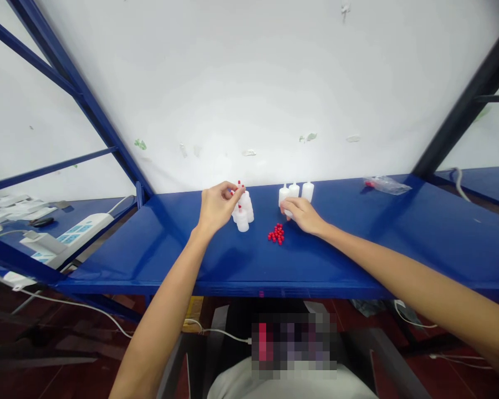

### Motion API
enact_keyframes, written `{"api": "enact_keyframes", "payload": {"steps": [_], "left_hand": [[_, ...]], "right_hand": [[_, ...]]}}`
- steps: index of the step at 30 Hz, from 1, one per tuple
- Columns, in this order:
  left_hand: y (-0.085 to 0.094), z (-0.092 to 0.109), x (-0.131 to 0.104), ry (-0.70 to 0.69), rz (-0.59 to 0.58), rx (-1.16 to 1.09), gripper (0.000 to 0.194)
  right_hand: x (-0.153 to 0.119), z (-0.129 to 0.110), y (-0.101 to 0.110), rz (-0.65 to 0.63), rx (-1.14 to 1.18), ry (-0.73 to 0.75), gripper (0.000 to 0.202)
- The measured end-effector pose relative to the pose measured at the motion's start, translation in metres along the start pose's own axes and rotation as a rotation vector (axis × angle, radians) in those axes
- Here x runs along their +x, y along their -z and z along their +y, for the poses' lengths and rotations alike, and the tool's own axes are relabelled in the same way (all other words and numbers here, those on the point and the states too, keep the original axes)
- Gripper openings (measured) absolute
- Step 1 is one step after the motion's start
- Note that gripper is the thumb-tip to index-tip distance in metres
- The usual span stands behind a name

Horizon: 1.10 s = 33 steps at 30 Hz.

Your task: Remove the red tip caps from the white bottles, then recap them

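My left hand [220, 206] is at a cluster of small white squeeze bottles [243, 221] with red caps [240, 208] on their tips. Its thumb and fingertips are pinched together among the red tips, and whatever lies between them cannot be made out. My right hand [301, 214] curls around a white squeeze bottle [288, 213], mostly hidden under the fingers. Just behind it stand a few upright white bottles [307, 192] with bare nozzles. A loose pile of small red caps [276, 235] lies on the blue table between the hands, nearer my right hand.
The blue table [336, 260] meets a white wall at the back. A clear plastic bag [387, 184] with something red inside lies at the back right. Blue frame posts rise at both sides. A white power strip [77, 233] and cables are at the left.
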State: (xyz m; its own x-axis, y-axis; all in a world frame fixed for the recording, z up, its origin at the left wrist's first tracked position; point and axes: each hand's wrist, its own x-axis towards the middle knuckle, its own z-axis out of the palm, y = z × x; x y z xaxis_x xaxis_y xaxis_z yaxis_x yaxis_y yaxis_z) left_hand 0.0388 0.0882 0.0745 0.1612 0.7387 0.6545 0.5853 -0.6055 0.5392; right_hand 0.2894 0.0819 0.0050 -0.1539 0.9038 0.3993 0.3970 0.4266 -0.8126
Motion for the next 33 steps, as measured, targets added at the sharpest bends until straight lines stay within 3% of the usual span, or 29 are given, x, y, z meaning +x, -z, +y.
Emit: {"api": "enact_keyframes", "payload": {"steps": [4, 8, 12, 15, 16, 19, 21, 26, 30, 33], "left_hand": [[-0.003, -0.011, -0.005, -0.017, -0.065, 0.226, 0.033], [-0.003, -0.014, -0.006, -0.017, -0.121, 0.302, 0.032], [0.002, -0.008, -0.009, -0.047, 0.006, 0.256, 0.031], [0.001, 0.009, -0.022, -0.132, 0.070, 0.209, 0.022], [-0.002, 0.016, -0.028, -0.199, 0.005, 0.202, 0.019], [-0.015, 0.036, -0.050, -0.507, -0.415, 0.212, 0.025], [-0.026, 0.042, -0.060, -0.549, -0.548, 0.257, 0.030], [-0.041, 0.031, -0.067, -0.512, -0.683, 0.482, 0.038], [-0.039, 0.024, -0.069, -0.384, -0.688, 0.533, 0.024], [-0.036, 0.026, -0.069, -0.367, -0.720, 0.589, 0.026]], "right_hand": [[0.001, 0.003, -0.001, -0.022, 0.040, -0.013, 0.040], [0.001, 0.004, -0.002, -0.033, 0.043, -0.021, 0.041], [0.002, 0.006, -0.002, -0.045, 0.068, -0.035, 0.044], [0.003, 0.007, -0.002, -0.061, 0.075, -0.034, 0.044], [0.003, 0.008, -0.002, -0.066, 0.077, -0.028, 0.044], [0.002, 0.007, -0.002, -0.086, 0.079, -0.002, 0.044], [0.002, 0.007, -0.002, -0.099, 0.074, 0.008, 0.045], [0.001, 0.004, -0.002, -0.108, 0.051, 0.016, 0.045], [0.001, 0.004, -0.002, -0.113, 0.034, 0.031, 0.044], [0.001, 0.004, -0.002, -0.124, 0.023, 0.039, 0.044]]}}
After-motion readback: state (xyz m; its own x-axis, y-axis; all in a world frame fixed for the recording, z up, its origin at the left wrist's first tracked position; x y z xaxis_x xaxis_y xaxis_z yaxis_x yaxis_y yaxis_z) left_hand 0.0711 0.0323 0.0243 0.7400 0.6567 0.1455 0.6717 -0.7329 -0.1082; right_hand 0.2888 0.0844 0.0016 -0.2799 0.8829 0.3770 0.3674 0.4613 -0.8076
